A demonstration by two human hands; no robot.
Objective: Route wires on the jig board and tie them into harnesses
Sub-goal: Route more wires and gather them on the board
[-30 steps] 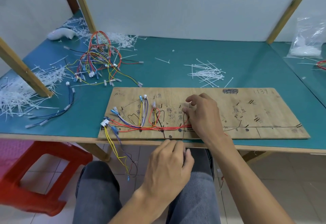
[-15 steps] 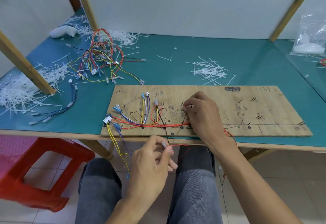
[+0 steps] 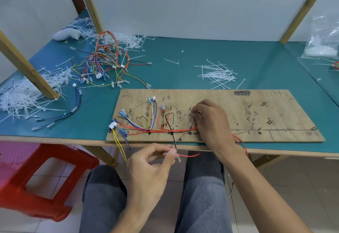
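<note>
A plywood jig board (image 3: 275,115) lies at the table's front edge. Red, yellow, purple and black wires (image 3: 157,128) run over its left half, ending in small connectors. My right hand (image 3: 211,121) rests on the board's middle, its fingertips pinching a wire end at a marked spot. Below the table edge, above my lap, my left hand (image 3: 152,166) pinches the terminal end of a loose red wire (image 3: 189,155) between thumb and forefinger. A black wire (image 3: 173,141) hangs down off the board next to it.
A tangle of spare coloured wires (image 3: 104,67) lies at the back left. White cable ties (image 3: 218,76) are heaped behind the board, and more (image 3: 22,97) at the far left around a slanted wooden post (image 3: 27,65). A red stool (image 3: 42,179) stands lower left.
My left hand moved left from below the board's edge, opened from a closed fist and now pinches the red wire's end. My right hand stayed on the board.
</note>
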